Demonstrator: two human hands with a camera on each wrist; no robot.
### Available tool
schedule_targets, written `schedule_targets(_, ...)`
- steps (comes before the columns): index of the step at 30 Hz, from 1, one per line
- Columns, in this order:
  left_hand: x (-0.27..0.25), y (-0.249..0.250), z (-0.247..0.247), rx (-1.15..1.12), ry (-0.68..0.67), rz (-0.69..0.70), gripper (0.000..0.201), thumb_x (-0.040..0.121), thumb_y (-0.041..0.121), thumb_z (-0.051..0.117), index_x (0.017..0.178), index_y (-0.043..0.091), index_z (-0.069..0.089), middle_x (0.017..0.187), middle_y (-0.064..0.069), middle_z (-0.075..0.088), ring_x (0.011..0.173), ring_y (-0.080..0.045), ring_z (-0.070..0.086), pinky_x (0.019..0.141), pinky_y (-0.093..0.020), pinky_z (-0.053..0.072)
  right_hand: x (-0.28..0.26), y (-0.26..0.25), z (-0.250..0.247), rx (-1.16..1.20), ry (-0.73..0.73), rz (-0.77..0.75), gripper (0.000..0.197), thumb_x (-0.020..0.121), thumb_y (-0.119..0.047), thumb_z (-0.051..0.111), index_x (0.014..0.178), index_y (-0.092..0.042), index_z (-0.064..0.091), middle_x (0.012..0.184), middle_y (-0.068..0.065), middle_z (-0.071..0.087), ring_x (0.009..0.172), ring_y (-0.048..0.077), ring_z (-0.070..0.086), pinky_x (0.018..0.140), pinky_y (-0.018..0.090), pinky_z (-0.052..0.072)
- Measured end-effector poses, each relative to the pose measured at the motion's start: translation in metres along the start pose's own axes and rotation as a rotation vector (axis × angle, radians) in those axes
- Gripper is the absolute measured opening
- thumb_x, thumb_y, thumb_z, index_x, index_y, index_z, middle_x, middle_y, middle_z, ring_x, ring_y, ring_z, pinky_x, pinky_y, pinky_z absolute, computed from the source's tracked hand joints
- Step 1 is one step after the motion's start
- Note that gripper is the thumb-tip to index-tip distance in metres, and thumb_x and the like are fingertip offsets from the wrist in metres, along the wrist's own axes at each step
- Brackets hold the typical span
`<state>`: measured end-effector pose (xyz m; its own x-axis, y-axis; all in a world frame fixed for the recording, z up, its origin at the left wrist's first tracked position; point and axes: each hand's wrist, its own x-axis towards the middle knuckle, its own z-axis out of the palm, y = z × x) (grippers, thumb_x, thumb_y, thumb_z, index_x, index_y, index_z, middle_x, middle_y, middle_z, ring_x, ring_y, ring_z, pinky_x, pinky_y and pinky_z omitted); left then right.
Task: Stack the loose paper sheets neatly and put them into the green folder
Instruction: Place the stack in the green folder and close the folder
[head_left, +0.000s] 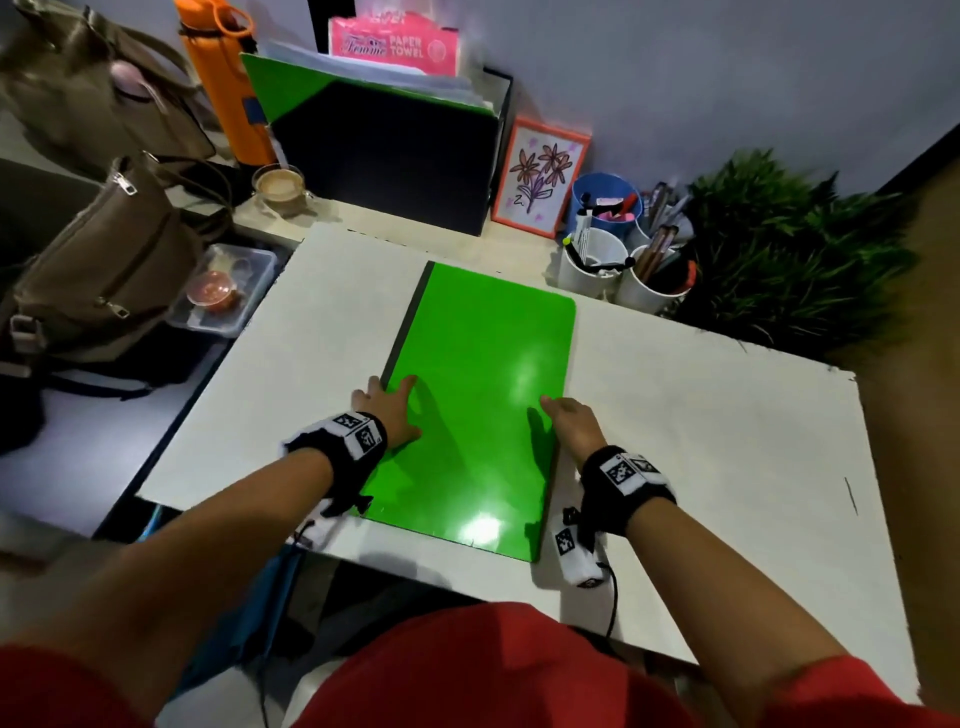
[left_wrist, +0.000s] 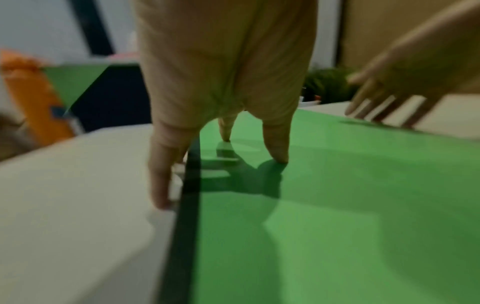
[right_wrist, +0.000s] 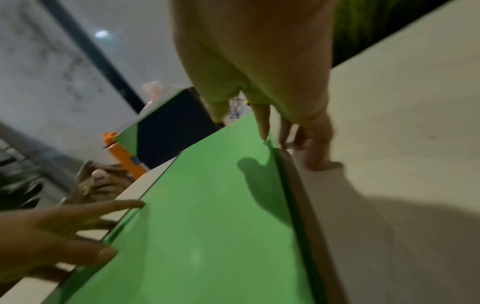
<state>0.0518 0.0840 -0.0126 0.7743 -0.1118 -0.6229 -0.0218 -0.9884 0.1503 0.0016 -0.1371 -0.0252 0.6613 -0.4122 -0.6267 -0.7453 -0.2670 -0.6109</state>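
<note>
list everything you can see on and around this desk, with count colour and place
green folder: 1, bright green with a dark spine, closed, flat on the desk centre
desk: 1, white
file box: 1, black, back centre, holding a green folder and papers
paper towel pack: 1, pink, behind the file box
water bottle: 1, orange, back left
coffee cup: 1, clear glass, left of the file box
framed flower drawing: 1, orange frame, right of the file box
pen cups: 3, one blue and two white, back right
plant: 1, green, far right
bags: 2, tan, left
food container: 1, clear, left edge
left hand: fingers spread over the folder's spine edge
right hand: at the folder's right edge
</note>
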Motion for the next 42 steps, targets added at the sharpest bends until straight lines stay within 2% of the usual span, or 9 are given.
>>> schedule_targets(6,0.011,0.015,0.007,-0.076,0.078,-0.089,0.102,0.071,0.035,0.073,0.144,0.022,0.003,0.136,-0.024,0.029,0.123,-0.045,0.034,0.100,-0.048,0.037,0.005,-0.004,0.007,-0.083,0.053,0.035,0.057,0.089,-0.027,0.058,0.133,0.003,0.041,0.139,0.022,0.045,0.126,0.034,0.047,0.100,0.034,0.039)
schedule_targets(10,0.015,0.015,0.006,-0.085,0.107,-0.138,0.116,0.065,0.037,0.078,0.143,0.011,-0.004,0.135,-0.024,0.030,0.120,-0.044,0.037,0.100,-0.048,0.037,0.018,0.003,0.002,-0.018,0.060,0.072,0.021,0.089,-0.018,0.057,0.090,-0.001,0.046,0.093,0.019,0.046,0.091,0.021,0.045,0.071,0.030,0.034)
schedule_targets(13,0.018,0.017,0.006,-0.095,0.108,-0.165,0.115,0.060,0.037,0.081,0.139,0.005,0.005,0.135,-0.023,0.029,0.122,-0.044,0.036,0.102,-0.047,0.035,0.023,0.006,-0.001,0.033,0.035,0.121,0.028,0.089,-0.018,0.055,0.064,-0.012,0.044,0.080,0.012,0.049,0.086,0.020,0.047,0.075,0.034,0.043)
schedule_targets(16,0.021,0.016,0.009,-0.104,0.106,-0.188,0.110,0.056,0.039,0.083,0.134,0.002,0.014,0.133,-0.022,0.031,0.121,-0.041,0.037,0.102,-0.045,0.034,0.018,0.004,-0.004,0.043,-0.014,0.131,0.019,0.091,-0.017,0.052,0.095,-0.001,0.061,0.090,0.009,0.054,0.090,0.021,0.052,0.078,0.027,0.042)
schedule_targets(18,0.021,0.014,0.010,-0.120,0.114,-0.196,0.106,0.054,0.040,0.083,0.130,0.001,0.020,0.131,-0.022,0.033,0.120,-0.040,0.038,0.101,-0.044,0.035,0.017,0.002,-0.001,0.040,-0.002,0.138,0.039,0.090,-0.018,0.055,0.122,0.004,0.052,0.109,0.011,0.057,0.107,0.029,0.057,0.087,0.029,0.045)
schedule_targets(22,0.022,0.011,0.013,-0.214,0.130,-0.203,0.104,0.050,0.038,0.086,0.126,0.000,0.026,0.129,-0.024,0.038,0.119,-0.041,0.041,0.100,-0.046,0.036,0.010,-0.001,0.006,0.043,0.015,0.141,0.058,0.090,-0.011,0.056,0.138,0.003,0.027,0.141,0.023,0.038,0.128,0.039,0.042,0.106,0.042,0.038)
schedule_targets(32,0.017,0.014,0.008,-0.490,0.057,0.015,0.077,0.069,0.018,0.077,0.118,-0.011,0.025,0.123,-0.032,0.050,0.113,-0.043,0.051,0.085,-0.044,0.043,0.003,0.022,-0.032,0.245,0.007,-0.027,0.040,0.087,0.008,0.052,0.125,-0.001,0.043,0.124,0.024,0.056,0.101,0.030,0.056,0.087,0.037,0.046)
schedule_targets(37,0.018,0.045,0.000,-0.535,-0.002,0.198,0.066,0.078,0.010,0.068,0.125,-0.006,0.025,0.122,-0.031,0.054,0.109,-0.041,0.055,0.091,-0.047,0.045,-0.001,0.035,-0.080,0.318,0.072,-0.051,0.040,0.087,0.009,0.050,0.126,0.000,0.045,0.112,0.018,0.058,0.093,0.023,0.052,0.079,0.030,0.041)
schedule_targets(42,0.016,0.103,0.006,-0.540,-0.078,0.324,0.058,0.078,0.006,0.066,0.124,-0.001,0.032,0.113,-0.031,0.056,0.087,-0.034,0.058,0.079,-0.046,0.048,0.005,0.076,-0.130,0.428,0.174,0.025,0.041,0.085,0.013,0.051,0.125,0.005,0.046,0.108,0.017,0.058,0.094,0.023,0.051,0.080,0.032,0.041)
